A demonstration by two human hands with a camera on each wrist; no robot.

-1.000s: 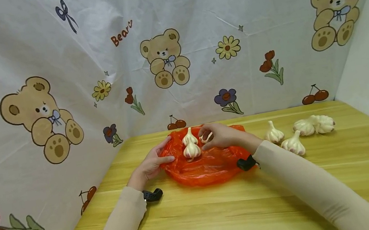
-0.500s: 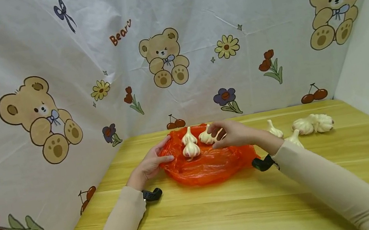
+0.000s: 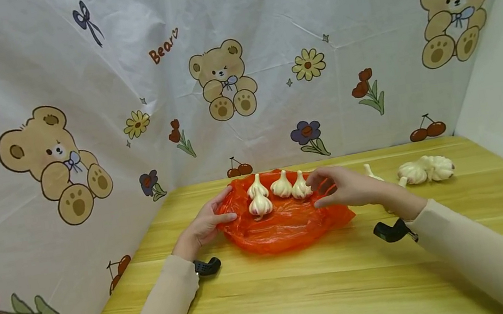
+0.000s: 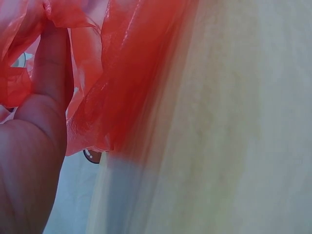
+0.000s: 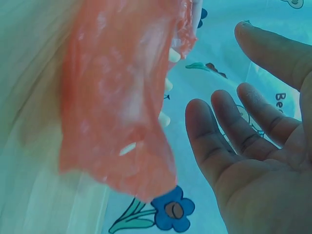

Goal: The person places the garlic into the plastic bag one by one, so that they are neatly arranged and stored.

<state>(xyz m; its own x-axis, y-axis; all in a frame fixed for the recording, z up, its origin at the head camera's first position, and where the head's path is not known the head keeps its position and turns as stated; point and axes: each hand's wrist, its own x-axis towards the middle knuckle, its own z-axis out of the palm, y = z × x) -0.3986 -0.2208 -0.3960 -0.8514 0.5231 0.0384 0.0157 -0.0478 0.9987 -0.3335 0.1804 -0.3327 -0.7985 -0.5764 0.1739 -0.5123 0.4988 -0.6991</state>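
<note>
A thin red plastic bag (image 3: 271,237) lies spread on the table, its mouth held wide. Inside it sit several white garlic bulbs; one bulb (image 3: 261,206) is nearest the front and another bulb (image 3: 301,186) is furthest right. My left hand (image 3: 204,226) grips the bag's left edge, with the thumb (image 4: 48,68) pressed on the film in the left wrist view. Just right of the rightmost bulb, my right hand (image 3: 350,186) hovers with loosely bent fingers and nothing in it. The right wrist view shows that hand (image 5: 258,170) apart from the bag.
More garlic bulbs (image 3: 426,170) lie on the wooden table (image 3: 302,291) to the right. Two others there are partly hidden behind my right hand and forearm. A white bear-print sheet (image 3: 259,18) hangs behind and to the left.
My right hand has drawn back to the right from over the bag, uncovering the rightmost bulbs inside. The left hand has stayed on the bag's edge.
</note>
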